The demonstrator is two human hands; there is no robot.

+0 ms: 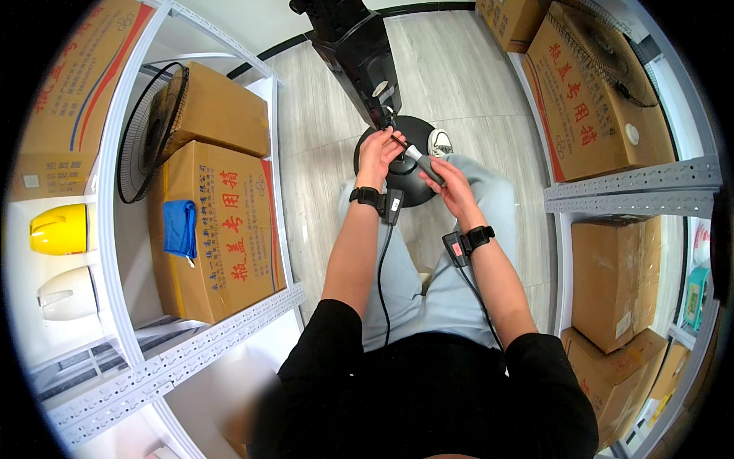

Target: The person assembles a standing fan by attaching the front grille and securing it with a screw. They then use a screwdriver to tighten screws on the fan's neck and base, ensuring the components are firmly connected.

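Observation:
My right hand (456,190) is closed round the grey handle of a screwdriver (414,153). Its thin shaft slants up and left toward the black fan stand (358,65). Close to the shaft's tip, the fingers of my left hand (375,161) are bent together against the lower end of the stand; what they pinch is hidden. Beneath both hands lies the stand's round black base (417,193), on the floor between my feet. The black column leans away toward the far wall.
Left shelves hold cardboard boxes (222,237), a black fan grille (145,134), a blue cloth bag (180,228), and yellow (60,229) and white (69,294) plastic housings. Right shelves carry more boxes (612,279) and another fan grille (604,53). Cables run from both wrist straps.

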